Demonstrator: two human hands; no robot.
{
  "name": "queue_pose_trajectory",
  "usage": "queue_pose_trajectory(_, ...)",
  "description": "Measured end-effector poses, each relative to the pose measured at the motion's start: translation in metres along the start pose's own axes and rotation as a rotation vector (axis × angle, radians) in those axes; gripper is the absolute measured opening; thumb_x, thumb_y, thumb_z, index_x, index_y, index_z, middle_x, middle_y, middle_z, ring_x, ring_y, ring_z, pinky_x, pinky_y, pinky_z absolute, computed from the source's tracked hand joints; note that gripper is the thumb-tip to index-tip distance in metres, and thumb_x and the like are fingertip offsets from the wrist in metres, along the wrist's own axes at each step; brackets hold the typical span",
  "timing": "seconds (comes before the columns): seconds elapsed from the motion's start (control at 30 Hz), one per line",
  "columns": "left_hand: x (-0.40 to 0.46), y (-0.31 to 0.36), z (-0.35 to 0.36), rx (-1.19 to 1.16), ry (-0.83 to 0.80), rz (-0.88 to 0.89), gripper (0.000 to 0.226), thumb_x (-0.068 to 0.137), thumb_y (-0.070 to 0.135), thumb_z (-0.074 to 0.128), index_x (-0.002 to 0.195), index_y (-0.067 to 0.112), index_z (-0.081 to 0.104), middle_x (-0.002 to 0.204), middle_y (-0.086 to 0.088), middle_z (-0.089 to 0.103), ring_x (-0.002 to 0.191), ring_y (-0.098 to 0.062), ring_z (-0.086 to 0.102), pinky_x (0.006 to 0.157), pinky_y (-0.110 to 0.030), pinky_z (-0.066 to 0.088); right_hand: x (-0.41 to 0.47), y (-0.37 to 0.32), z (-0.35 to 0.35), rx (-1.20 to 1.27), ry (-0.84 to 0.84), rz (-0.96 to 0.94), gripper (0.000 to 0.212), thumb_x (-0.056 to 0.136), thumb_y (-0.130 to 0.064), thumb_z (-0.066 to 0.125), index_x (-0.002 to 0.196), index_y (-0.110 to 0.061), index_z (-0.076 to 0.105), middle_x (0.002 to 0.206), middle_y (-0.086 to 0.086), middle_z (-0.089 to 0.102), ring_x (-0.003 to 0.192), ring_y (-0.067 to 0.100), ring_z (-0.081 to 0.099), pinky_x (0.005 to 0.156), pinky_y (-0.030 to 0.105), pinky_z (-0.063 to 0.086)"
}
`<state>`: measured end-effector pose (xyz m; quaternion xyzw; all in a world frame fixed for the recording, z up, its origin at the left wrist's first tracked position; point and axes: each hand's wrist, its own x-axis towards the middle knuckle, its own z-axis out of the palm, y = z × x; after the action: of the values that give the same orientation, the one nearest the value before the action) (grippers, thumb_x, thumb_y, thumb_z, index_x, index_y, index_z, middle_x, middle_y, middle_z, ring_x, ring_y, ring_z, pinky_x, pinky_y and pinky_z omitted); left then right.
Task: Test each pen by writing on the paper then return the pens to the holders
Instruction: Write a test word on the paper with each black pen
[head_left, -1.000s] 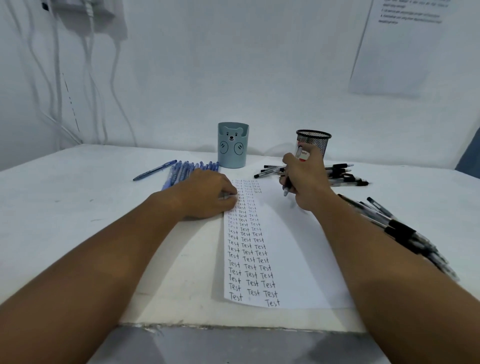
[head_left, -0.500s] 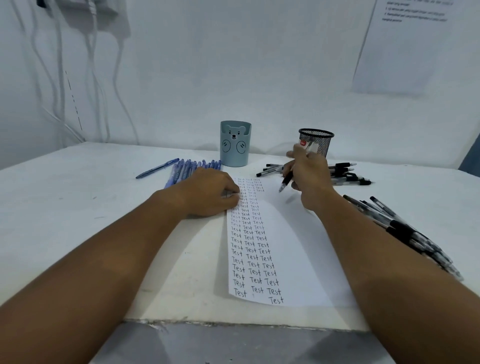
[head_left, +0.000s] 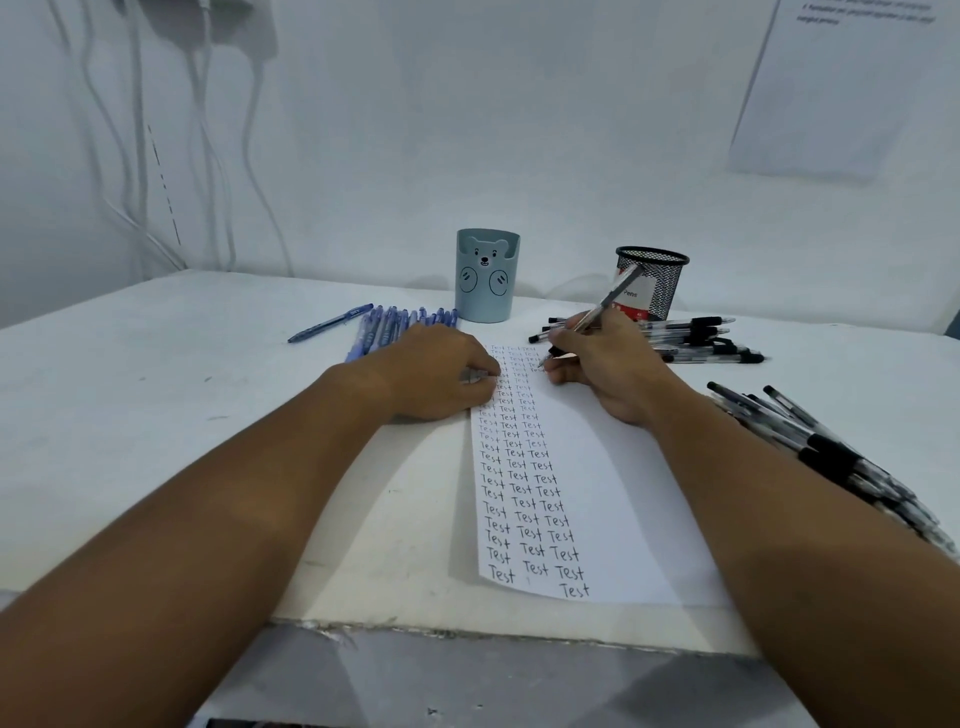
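Note:
A white paper with columns of the word "Test" lies on the table. My left hand rests on its upper left edge, fingers curled loosely against the sheet. My right hand grips a black pen in a writing hold, its tip touching the paper near the top of the columns. Behind stand a blue bear-faced holder and a black mesh holder. Blue pens lie left of the bear holder, partly hidden by my left hand.
Black pens lie in a row behind my right hand, and another pile of black pens sits at the right beside my forearm. The white table edge runs close to me. Cables hang on the wall at the left.
My right hand turned the pen from tip-down in the fist to a writing hold and lowered its tip onto the paper. The left hand stayed in place.

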<state>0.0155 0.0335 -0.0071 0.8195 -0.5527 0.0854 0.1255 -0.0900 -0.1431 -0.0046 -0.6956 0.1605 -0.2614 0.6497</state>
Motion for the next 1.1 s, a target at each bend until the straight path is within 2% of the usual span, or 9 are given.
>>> queue_pose_trajectory(0.2,-0.0009,0.0019,-0.0002,-0.003,0.003,0.0,0.035,0.095,0.038,0.05,0.124,0.025,0.065,0.128,0.008,0.063,0.12,-0.013,0.054,0.109,-0.039,0.035,-0.0022,0.0018,-0.0018,-0.049,-0.03,-0.03,0.032,0.085,0.014,0.063,0.093,-0.009,0.042,0.08,0.022,0.057,0.06,0.028,0.058,0.054,0.031,0.052)
queue_pose_trajectory(0.33,-0.0019,0.0029,-0.0009,-0.019,0.01,-0.003,0.035,0.095,0.037,0.05,0.123,0.024,0.065,0.128,0.008,0.063,0.12,-0.013,0.054,0.11,-0.039,0.035,-0.0039,0.0031,-0.0017,-0.098,-0.035,-0.058,0.037,0.086,0.015,0.062,0.093,-0.012,0.037,0.073,0.021,0.057,0.057,0.026,0.059,0.051,0.031,0.049)
queue_pose_trajectory(0.5,-0.0021,0.0027,-0.0011,-0.023,0.007,-0.007,0.035,0.095,0.037,0.05,0.124,0.024,0.065,0.129,0.008,0.062,0.12,-0.013,0.054,0.11,-0.039,0.035,-0.0046,0.0023,-0.002,-0.069,-0.057,-0.05,0.038,0.085,0.017,0.061,0.094,-0.011,0.037,0.069,0.021,0.059,0.06,0.029,0.059,0.054,0.033,0.051)
queue_pose_trajectory(0.77,-0.0024,0.0036,-0.0022,-0.012,-0.007,0.006,0.035,0.096,0.037,0.049,0.125,0.023,0.064,0.13,0.006,0.062,0.121,-0.014,0.053,0.11,-0.041,0.034,-0.0034,0.0053,-0.0019,-0.116,-0.046,-0.057,0.037,0.085,0.014,0.064,0.094,-0.011,0.038,0.078,0.025,0.061,0.065,0.031,0.062,0.062,0.034,0.054)
queue_pose_trajectory(0.93,-0.0034,0.0043,-0.0026,-0.016,-0.005,0.006,0.036,0.095,0.039,0.05,0.125,0.023,0.064,0.129,0.006,0.062,0.121,-0.014,0.053,0.109,-0.041,0.034,-0.0027,0.0062,-0.0016,-0.172,-0.036,-0.053,0.035,0.087,0.01,0.064,0.093,-0.012,0.038,0.078,0.023,0.065,0.064,0.029,0.063,0.069,0.037,0.055)
queue_pose_trajectory(1.1,-0.0038,0.0052,-0.0033,-0.02,-0.004,0.0,0.037,0.095,0.039,0.05,0.125,0.022,0.064,0.13,0.006,0.061,0.121,-0.014,0.053,0.111,-0.041,0.033,-0.0027,0.0035,-0.0014,-0.159,-0.051,-0.041,0.036,0.084,0.014,0.062,0.094,-0.012,0.038,0.072,0.024,0.06,0.066,0.032,0.057,0.059,0.035,0.05)
